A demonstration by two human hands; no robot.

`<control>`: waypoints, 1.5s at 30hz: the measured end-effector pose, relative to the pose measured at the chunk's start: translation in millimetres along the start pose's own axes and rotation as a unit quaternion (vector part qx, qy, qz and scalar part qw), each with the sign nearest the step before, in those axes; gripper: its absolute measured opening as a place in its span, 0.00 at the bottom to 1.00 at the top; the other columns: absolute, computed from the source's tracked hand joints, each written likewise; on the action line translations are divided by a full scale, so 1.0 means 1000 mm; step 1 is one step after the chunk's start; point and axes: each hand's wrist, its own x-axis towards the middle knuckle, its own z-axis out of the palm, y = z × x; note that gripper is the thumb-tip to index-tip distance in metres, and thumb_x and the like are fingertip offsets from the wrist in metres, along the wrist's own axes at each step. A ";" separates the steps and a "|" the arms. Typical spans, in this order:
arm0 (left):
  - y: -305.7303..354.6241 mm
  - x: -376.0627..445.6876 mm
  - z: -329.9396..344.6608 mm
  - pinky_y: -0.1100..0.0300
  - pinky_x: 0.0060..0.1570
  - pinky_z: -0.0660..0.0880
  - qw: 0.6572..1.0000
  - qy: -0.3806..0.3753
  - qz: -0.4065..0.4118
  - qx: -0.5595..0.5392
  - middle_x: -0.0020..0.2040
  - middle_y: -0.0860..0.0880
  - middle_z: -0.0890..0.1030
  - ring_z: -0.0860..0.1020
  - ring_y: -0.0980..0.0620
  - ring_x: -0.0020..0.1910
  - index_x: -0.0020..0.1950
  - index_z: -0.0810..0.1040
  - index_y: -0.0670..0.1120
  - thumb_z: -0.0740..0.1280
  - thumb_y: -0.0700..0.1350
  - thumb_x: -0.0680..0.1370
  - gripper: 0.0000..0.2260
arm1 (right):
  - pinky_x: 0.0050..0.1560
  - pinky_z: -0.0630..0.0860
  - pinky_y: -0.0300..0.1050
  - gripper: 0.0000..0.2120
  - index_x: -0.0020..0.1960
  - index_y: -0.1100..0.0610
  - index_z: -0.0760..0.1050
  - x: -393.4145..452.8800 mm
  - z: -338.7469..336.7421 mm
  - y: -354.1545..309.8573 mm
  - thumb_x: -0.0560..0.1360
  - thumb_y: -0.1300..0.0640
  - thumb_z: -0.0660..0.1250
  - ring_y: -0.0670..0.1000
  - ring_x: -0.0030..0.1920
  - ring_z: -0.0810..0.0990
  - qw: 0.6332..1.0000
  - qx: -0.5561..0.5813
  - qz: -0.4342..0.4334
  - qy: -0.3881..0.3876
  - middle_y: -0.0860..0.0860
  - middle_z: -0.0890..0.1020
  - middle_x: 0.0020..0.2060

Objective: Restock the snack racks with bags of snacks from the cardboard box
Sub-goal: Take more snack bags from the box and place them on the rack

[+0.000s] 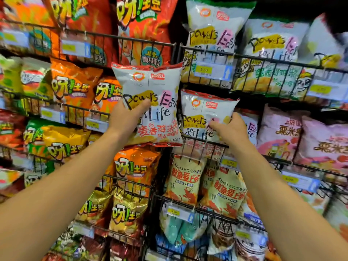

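At the wire snack racks, middle tier, two white bags marked "Powers Easy for Life" with red seams are being handled. Item one: a white chip bag, held upright in front of the racks, clear of any basket, by the left hand; its grip is closed on the bag, thumb laid across the printed face and fingers hidden behind. Item two: a matching second white bag, already seated in the middle basket of the right-hand rack; the right hand is pressed against its front, thumb on the face, and whether the remaining fingers are curled round the bag's edge cannot be told. Adjacent stock: green-topped bags of the same brand on the tier above, orange potato-snack bags to the left, pink bags to the right, cream shrimp-print bags below, with yellow price tags clipped to the wires. Cardboard box: not in view, so remaining supply cannot be judged. Progress, as judged: most baskets appear well filled; one bag is placed, one is yet to be slotted, probably beside or in front of its twin.
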 end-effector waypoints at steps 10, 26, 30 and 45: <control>-0.002 -0.005 -0.009 0.63 0.49 0.76 1.000 0.005 0.019 0.014 0.55 0.58 0.82 0.81 0.59 0.54 0.62 0.76 0.55 0.71 0.51 0.78 0.13 | 0.40 0.67 0.47 0.16 0.54 0.57 0.67 0.002 0.015 0.002 0.76 0.55 0.72 0.54 0.43 0.72 0.995 0.047 -0.004 0.085 0.48 0.70 0.41; 0.006 -0.019 0.005 0.64 0.46 0.77 0.999 -0.012 0.030 0.014 0.54 0.57 0.83 0.82 0.61 0.50 0.63 0.77 0.52 0.71 0.48 0.78 0.14 | 0.45 0.71 0.57 0.24 0.64 0.56 0.63 -0.023 -0.008 0.006 0.78 0.43 0.68 0.56 0.47 0.76 0.993 -0.104 -0.007 -0.062 0.52 0.72 0.47; 0.009 -0.032 0.018 0.55 0.54 0.79 0.998 -0.045 0.026 -0.019 0.54 0.56 0.84 0.83 0.56 0.53 0.61 0.77 0.55 0.72 0.50 0.77 0.14 | 0.44 0.73 0.35 0.21 0.67 0.55 0.66 -0.046 -0.024 -0.010 0.80 0.49 0.67 0.47 0.53 0.75 0.996 -0.001 -0.087 0.001 0.49 0.74 0.58; 0.014 -0.045 0.121 0.52 0.63 0.72 0.981 -0.120 0.082 0.129 0.69 0.49 0.72 0.73 0.51 0.65 0.76 0.64 0.52 0.69 0.60 0.77 0.31 | 0.52 0.81 0.49 0.19 0.55 0.51 0.73 -0.059 -0.129 -0.012 0.67 0.54 0.76 0.44 0.46 0.82 0.947 0.174 -0.201 0.178 0.45 0.83 0.46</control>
